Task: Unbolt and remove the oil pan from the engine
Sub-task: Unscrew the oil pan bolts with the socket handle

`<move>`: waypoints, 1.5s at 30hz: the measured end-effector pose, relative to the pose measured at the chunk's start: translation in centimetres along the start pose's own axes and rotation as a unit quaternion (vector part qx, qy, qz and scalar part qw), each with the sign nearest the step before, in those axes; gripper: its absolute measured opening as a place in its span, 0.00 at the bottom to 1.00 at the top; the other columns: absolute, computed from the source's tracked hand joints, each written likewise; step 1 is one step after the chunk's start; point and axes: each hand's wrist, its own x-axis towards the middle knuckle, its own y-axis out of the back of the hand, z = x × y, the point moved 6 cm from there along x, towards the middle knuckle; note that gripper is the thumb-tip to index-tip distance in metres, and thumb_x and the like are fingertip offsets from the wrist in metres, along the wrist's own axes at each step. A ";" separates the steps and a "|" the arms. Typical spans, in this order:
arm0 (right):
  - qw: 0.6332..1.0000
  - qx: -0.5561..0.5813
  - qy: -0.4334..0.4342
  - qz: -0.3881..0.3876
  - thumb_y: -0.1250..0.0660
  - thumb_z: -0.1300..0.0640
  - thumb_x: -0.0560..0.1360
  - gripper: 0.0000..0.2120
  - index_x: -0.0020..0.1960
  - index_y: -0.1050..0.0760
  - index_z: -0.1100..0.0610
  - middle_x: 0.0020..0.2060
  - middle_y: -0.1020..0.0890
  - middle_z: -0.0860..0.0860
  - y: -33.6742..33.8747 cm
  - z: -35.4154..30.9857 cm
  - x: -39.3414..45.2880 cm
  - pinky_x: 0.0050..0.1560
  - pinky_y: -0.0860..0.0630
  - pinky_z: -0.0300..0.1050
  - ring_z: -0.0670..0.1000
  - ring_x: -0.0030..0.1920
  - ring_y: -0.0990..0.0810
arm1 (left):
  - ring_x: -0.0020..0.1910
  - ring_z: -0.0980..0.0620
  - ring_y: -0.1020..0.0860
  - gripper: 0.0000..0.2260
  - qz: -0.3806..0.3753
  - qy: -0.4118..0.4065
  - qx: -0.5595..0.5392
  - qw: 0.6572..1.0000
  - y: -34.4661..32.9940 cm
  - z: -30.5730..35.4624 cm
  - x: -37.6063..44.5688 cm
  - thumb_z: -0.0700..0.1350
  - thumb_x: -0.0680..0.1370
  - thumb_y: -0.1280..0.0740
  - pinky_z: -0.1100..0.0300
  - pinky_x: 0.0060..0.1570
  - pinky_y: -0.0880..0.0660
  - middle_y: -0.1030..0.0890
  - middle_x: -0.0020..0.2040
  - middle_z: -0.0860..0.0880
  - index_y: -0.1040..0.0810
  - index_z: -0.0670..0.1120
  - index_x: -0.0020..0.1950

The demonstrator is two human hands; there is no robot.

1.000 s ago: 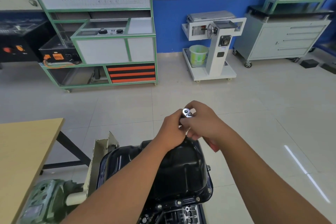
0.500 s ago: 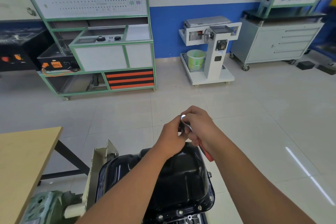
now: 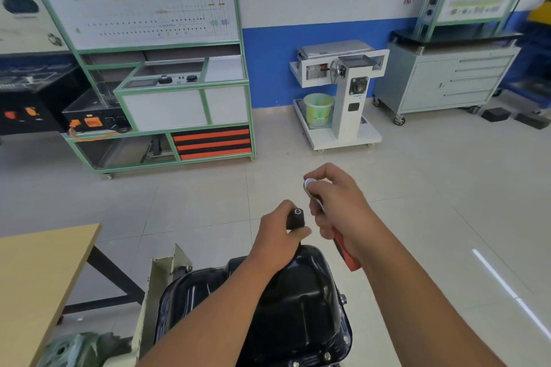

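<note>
Above the black oil pan (image 3: 301, 307) sitting low centre on the engine, the left hand (image 3: 277, 238) is gripping a dark socket (image 3: 295, 218) in curled fingers, just apart from the right hand (image 3: 340, 205) clutching a red-handled ratchet (image 3: 343, 247), open tiled floor (image 3: 432, 188) lying beyond.

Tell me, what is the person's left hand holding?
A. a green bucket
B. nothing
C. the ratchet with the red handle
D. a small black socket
D: the left hand grips a small black socket, held apart from the ratchet in the right hand.
</note>
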 end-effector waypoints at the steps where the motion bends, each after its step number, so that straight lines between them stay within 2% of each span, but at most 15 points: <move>1: 0.999 -0.033 0.013 0.021 0.35 0.55 0.78 0.03 0.45 0.25 0.50 0.29 0.24 0.55 0.2 0.1 0.2 0.23 0.36 0.40 0.49 0.20 0.34 | 0.43 0.56 0.21 0.12 0.006 -0.002 0.002 1.000 0.1 0.0 0.0 0.45 0.76 0.24 0.65 0.44 0.25 0.20 0.43 0.55 0.27 0.55 0.48; 5: 0.974 -0.189 0.068 0.105 0.25 0.40 0.72 0.19 0.46 0.29 0.53 0.36 0.24 0.50 -0.4 2.3 1.1 0.24 0.31 0.35 0.43 0.27 0.29 | 0.45 0.56 0.17 0.11 0.006 -0.010 -0.010 1.000 -0.1 0.4 -0.1 0.43 0.76 0.25 0.65 0.43 0.21 0.17 0.44 0.56 0.23 0.55 0.52; 9: 0.954 -0.200 0.117 0.190 0.21 0.46 0.69 0.15 0.41 0.26 0.51 0.34 0.22 0.47 -1.4 4.7 1.5 0.33 0.29 0.28 0.42 0.32 0.25 | 0.39 0.59 0.20 0.13 0.025 0.017 -0.017 0.999 0.1 -0.1 -0.1 0.35 0.75 0.29 0.65 0.37 0.24 0.17 0.40 0.56 0.24 0.54 0.45; 13: 0.941 -0.222 0.133 0.218 0.24 0.49 0.74 0.08 0.42 0.22 0.49 0.37 0.20 0.43 -1.3 5.3 1.5 0.34 0.31 0.27 0.39 0.38 0.22 | 0.48 0.63 0.18 0.15 -0.010 0.007 -0.047 0.999 -0.1 -0.1 0.0 0.34 0.77 0.30 0.69 0.45 0.23 0.16 0.47 0.62 0.20 0.55 0.51; 16: 0.938 -0.232 0.135 0.219 0.25 0.48 0.76 0.06 0.47 0.20 0.49 0.42 0.19 0.45 -1.0 5.4 1.5 0.37 0.32 0.27 0.39 0.43 0.22 | 0.54 0.63 0.18 0.16 -0.045 0.006 -0.047 0.998 -0.4 0.0 0.0 0.33 0.79 0.33 0.68 0.52 0.23 0.15 0.51 0.62 0.19 0.55 0.56; 19: 0.942 -0.215 0.125 0.225 0.25 0.48 0.75 0.11 0.54 0.23 0.49 0.44 0.20 0.44 -1.0 5.9 1.0 0.38 0.31 0.27 0.40 0.44 0.22 | 0.45 0.64 0.19 0.18 -0.020 -0.006 -0.040 0.999 -0.2 -0.2 0.1 0.29 0.76 0.35 0.70 0.45 0.26 0.16 0.45 0.61 0.23 0.55 0.46; 22: 0.948 -0.187 0.124 0.226 0.25 0.48 0.75 0.12 0.51 0.27 0.46 0.41 0.21 0.42 -0.9 6.4 0.4 0.38 0.28 0.27 0.38 0.43 0.21 | 0.41 0.63 0.20 0.15 0.004 -0.009 -0.028 1.000 0.0 -0.2 0.2 0.32 0.75 0.33 0.69 0.41 0.27 0.17 0.42 0.60 0.27 0.54 0.42; 25: 0.948 -0.192 0.145 0.210 0.27 0.53 0.78 0.09 0.50 0.27 0.44 0.39 0.20 0.43 -1.2 6.4 0.6 0.39 0.26 0.28 0.35 0.44 0.21 | 0.45 0.61 0.18 0.12 0.008 -0.009 -0.038 0.999 0.0 -0.1 0.1 0.37 0.77 0.29 0.69 0.43 0.26 0.17 0.44 0.60 0.26 0.54 0.44; 28: 0.947 -0.234 0.144 0.167 0.34 0.53 0.82 0.06 0.58 0.26 0.46 0.44 0.19 0.42 -2.0 6.4 1.1 0.43 0.26 0.32 0.40 0.45 0.19 | 0.51 0.61 0.18 0.09 -0.007 -0.007 -0.062 0.998 0.1 0.4 -0.1 0.38 0.79 0.30 0.69 0.48 0.24 0.15 0.49 0.59 0.22 0.53 0.51; 30: 0.938 -0.266 0.149 0.165 0.37 0.53 0.84 0.04 0.57 0.26 0.46 0.48 0.20 0.43 -2.0 6.3 1.1 0.44 0.28 0.33 0.40 0.47 0.21 | 0.53 0.61 0.18 0.10 -0.021 -0.007 -0.067 0.997 0.0 0.7 -0.1 0.38 0.80 0.31 0.68 0.52 0.23 0.15 0.51 0.56 0.20 0.52 0.55; 32: 0.932 -0.277 0.165 0.164 0.37 0.53 0.83 0.04 0.53 0.25 0.45 0.47 0.20 0.44 -1.9 6.1 0.9 0.43 0.30 0.32 0.40 0.47 0.22 | 0.49 0.62 0.18 0.12 -0.015 -0.010 -0.061 0.998 0.2 0.7 -0.2 0.35 0.80 0.32 0.68 0.49 0.24 0.16 0.48 0.56 0.20 0.54 0.52; 34: 0.927 -0.283 0.177 0.171 0.32 0.50 0.80 0.01 0.50 0.22 0.44 0.45 0.21 0.44 -1.7 5.8 0.7 0.42 0.31 0.31 0.42 0.46 0.22 | 0.46 0.62 0.19 0.15 -0.001 -0.010 -0.047 0.999 0.3 0.5 -0.3 0.33 0.78 0.32 0.68 0.46 0.25 0.17 0.46 0.57 0.21 0.55 0.47; 37: 0.921 -0.279 0.182 0.202 0.25 0.47 0.75 0.06 0.47 0.21 0.47 0.40 0.21 0.42 -1.1 5.3 0.5 0.39 0.30 0.31 0.41 0.42 0.22 | 0.47 0.59 0.18 0.17 0.009 -0.004 -0.039 0.999 0.2 0.2 -0.2 0.32 0.74 0.30 0.66 0.46 0.24 0.16 0.46 0.58 0.22 0.57 0.46; 42: 0.950 -0.203 0.177 0.160 0.23 0.57 0.73 0.09 0.42 0.23 0.47 0.35 0.20 0.45 -1.3 5.7 0.5 0.38 0.26 0.33 0.42 0.41 0.21 | 0.53 0.58 0.17 0.19 -0.036 -0.013 -0.050 0.998 -0.1 0.3 -0.1 0.32 0.76 0.32 0.64 0.53 0.20 0.15 0.51 0.58 0.18 0.55 0.56; 45: 0.960 -0.181 0.174 0.123 0.26 0.59 0.75 0.07 0.43 0.20 0.48 0.37 0.17 0.43 -1.4 5.7 0.6 0.42 0.26 0.32 0.42 0.44 0.20 | 0.53 0.58 0.16 0.20 -0.035 -0.004 -0.051 0.998 0.0 0.3 -0.1 0.32 0.76 0.33 0.62 0.53 0.20 0.14 0.52 0.58 0.17 0.57 0.55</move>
